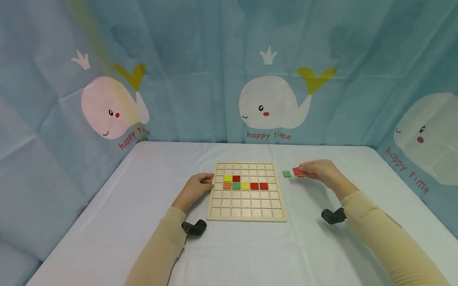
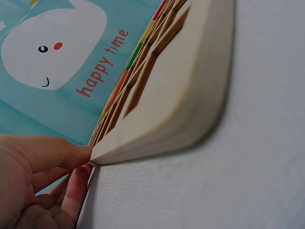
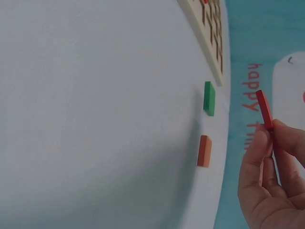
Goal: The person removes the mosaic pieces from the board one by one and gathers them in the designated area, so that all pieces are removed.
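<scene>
A wooden grid board (image 1: 247, 210) lies flat on the white table, with several coloured square tiles seated in two of its rows. My left hand (image 1: 196, 190) holds the board's left edge; in the left wrist view its thumb (image 2: 71, 155) and fingers meet at the rim. To the right of the board, my right hand (image 1: 323, 174) pinches a red square tile (image 1: 296, 171) between thumb and fingertips, raised above the table. Below that tile an orange tile (image 3: 204, 151) rests on the table. A green tile (image 1: 286, 174) lies between it and the board.
The white-covered table (image 1: 250, 254) meets a pale blue curtain (image 1: 193, 107) printed with whales at the back and sides. Each wrist carries a black camera mount; the left one (image 1: 195, 228) is close to the board's lower left corner.
</scene>
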`<act>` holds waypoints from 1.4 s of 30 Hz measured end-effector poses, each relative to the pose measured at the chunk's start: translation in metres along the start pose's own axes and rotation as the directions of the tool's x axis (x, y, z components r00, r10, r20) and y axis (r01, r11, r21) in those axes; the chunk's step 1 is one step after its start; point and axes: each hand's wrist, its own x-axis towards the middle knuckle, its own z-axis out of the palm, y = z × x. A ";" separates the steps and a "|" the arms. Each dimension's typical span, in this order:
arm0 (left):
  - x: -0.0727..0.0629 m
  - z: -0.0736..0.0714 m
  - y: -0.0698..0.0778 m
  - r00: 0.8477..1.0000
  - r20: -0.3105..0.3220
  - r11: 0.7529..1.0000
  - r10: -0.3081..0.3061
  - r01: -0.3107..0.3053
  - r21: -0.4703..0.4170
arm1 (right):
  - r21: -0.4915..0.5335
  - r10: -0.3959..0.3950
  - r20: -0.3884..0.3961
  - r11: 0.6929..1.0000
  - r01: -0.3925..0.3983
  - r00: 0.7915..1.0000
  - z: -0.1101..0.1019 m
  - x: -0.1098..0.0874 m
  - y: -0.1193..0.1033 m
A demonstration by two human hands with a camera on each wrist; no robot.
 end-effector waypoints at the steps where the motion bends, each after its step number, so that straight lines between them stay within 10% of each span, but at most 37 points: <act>1: 0.000 0.000 0.000 1.000 0.001 1.000 0.004 -0.004 0.006 | -0.012 0.000 -0.003 1.000 0.000 1.000 -0.001 0.000 0.001; 42: 0.001 0.002 -0.002 1.000 -0.011 1.000 0.003 -0.004 -0.008 | 0.146 0.093 -0.096 0.986 -0.079 0.991 -0.044 0.021 0.030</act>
